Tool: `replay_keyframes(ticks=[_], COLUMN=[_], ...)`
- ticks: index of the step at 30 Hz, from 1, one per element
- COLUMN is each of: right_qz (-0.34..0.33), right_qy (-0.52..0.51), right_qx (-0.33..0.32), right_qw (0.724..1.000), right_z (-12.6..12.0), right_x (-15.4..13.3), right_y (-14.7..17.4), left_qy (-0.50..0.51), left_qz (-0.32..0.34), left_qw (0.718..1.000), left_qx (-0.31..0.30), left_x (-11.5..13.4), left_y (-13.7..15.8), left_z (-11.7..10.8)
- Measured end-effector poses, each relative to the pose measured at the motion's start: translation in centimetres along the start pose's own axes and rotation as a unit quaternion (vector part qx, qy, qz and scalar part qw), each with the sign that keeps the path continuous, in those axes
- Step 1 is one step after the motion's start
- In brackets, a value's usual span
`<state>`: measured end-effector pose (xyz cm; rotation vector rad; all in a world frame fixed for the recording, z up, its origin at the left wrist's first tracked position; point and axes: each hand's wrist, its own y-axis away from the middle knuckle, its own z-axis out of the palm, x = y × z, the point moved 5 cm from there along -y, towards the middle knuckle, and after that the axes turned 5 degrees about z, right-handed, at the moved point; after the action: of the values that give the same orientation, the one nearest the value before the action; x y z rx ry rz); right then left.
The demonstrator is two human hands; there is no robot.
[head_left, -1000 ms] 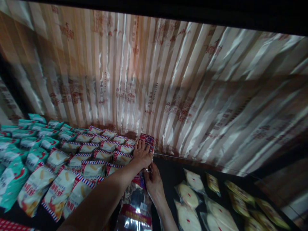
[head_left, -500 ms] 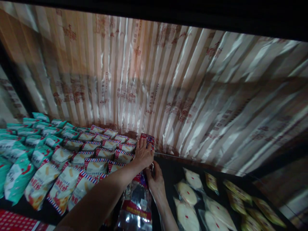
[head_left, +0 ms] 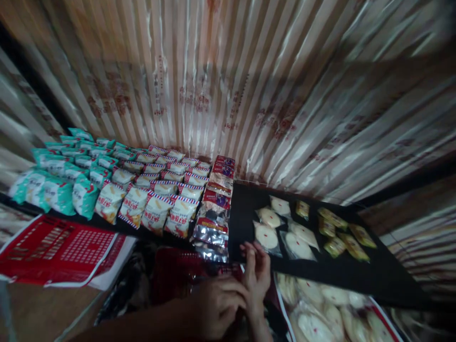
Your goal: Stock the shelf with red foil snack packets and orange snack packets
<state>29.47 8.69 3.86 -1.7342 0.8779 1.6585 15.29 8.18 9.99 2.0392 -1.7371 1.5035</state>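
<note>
My left hand (head_left: 221, 304) is dim and blurred at the bottom middle, its bent fingers against or just beside my right wrist; whether they grip anything is not clear. My right hand (head_left: 257, 270) reaches to the front edge of the black shelf (head_left: 245, 209), fingers stretched out, with nothing visible in them. Just left of it, a column of overlapping dark red and silver snack packets (head_left: 213, 213) runs back to the wall. Flat round pale cakes in clear wrappers (head_left: 267, 235) lie just beyond my right fingertips.
White snack bags with striped tops (head_left: 155, 211) and teal snack bags (head_left: 59, 192) stand in rows on the left. Small yellow packets (head_left: 335, 247) lie at right. Below the shelf are a box of wrapped round cakes (head_left: 313, 327) and a red printed sheet (head_left: 60, 251). Striped wrapping (head_left: 199, 71) covers the back wall.
Both hands have left the packet column and drawn back towards me, coming together below the shelf edge. My view has tilted down, showing the box and the red sheet.
</note>
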Motion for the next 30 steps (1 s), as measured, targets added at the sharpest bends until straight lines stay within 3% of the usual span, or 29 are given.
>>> replay_keyframes(ticks=[2, 5, 7, 9, 10, 12, 15, 18, 24, 27, 30], right_qz=[0.055, 0.094, 0.101, 0.088, 0.079, 0.071, 0.065, 0.045, 0.059, 0.08, 0.089], right_qy=[0.045, 0.183, 0.336, 0.476, 0.521, 0.56, 0.58, 0.593, 0.636, 0.646, 0.629], right_qx=[-0.042, -0.121, -0.206, -0.294, -0.329, -0.362, -0.381, -0.403, -0.396, -0.387, -0.396], right_qw=[0.997, 0.971, 0.913, 0.824, 0.784, 0.742, 0.718, 0.695, 0.66, 0.653, 0.664], right_z=[-1.3, -1.9, -1.2, 0.2, 1.0, 2.4, 4.0, 4.9, 4.4, 4.3, 4.4], right_x=[3.3, 8.0, 10.5, 12.3, 12.9, 13.6, 14.4, 15.3, 17.6, 18.3, 17.9], right_y=[2.8, 5.8, 6.9, 7.5, 7.5, 7.1, 6.0, 5.1, 4.8, 4.7, 4.7], left_qy=[0.001, 0.005, 0.031, 0.031, 0.027, 0.026, 0.038, 0.067, 0.111, 0.113, 0.114], left_qz=[-0.064, -0.228, -0.315, -0.425, -0.461, -0.515, -0.555, -0.566, -0.612, -0.642, -0.659], left_qw=[0.998, 0.973, 0.948, 0.897, 0.877, 0.845, 0.819, 0.81, 0.777, 0.754, 0.743], left_qx=[-0.012, 0.028, -0.028, -0.118, -0.131, -0.141, -0.139, -0.137, -0.098, -0.073, -0.032], left_x=[-0.5, -2.6, -4.3, -6.7, -7.8, -10.0, -12.2, -12.9, -14.0, -15.3, -16.0], left_y=[4.7, 10.1, 12.2, 14.0, 14.7, 16.0, 17.7, 18.9, 20.6, 21.2, 21.4], left_z=[2.0, 3.0, 3.7, 4.3, 4.3, 4.7, 5.8, 7.3, 8.6, 8.7, 8.6])
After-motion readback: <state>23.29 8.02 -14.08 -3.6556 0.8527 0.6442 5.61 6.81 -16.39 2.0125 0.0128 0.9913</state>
